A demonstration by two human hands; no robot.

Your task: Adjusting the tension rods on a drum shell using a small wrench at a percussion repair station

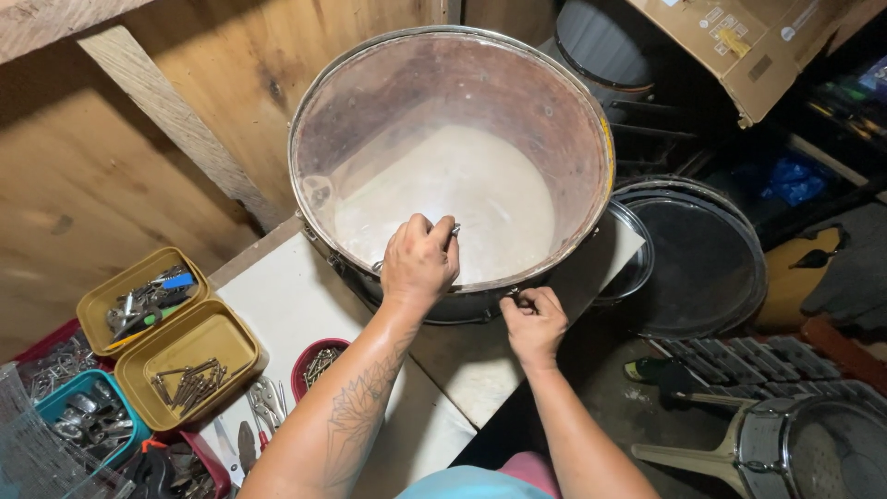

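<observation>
A large drum (pixel 462 111) with a clear head and metal rim stands on a white table (pixel 286 296). My left hand (pixel 419 261) rests on the clear head near the front rim, fingers closed around a small metal tool (pixel 453 230). My right hand (pixel 533 321) is at the drum's front side just below the rim, fingers pinched on a small metal fitting (pixel 511 294) on the shell.
Yellow tubs (pixel 189 356) of screws and tools, a teal tub (pixel 88 416) and a red cup (pixel 319 365) sit at the left. Pliers (pixel 266 402) lie nearby. Drum heads (pixel 693 259), a snare drum (pixel 813 448), a cardboard box (pixel 739 46) and wooden wall surround.
</observation>
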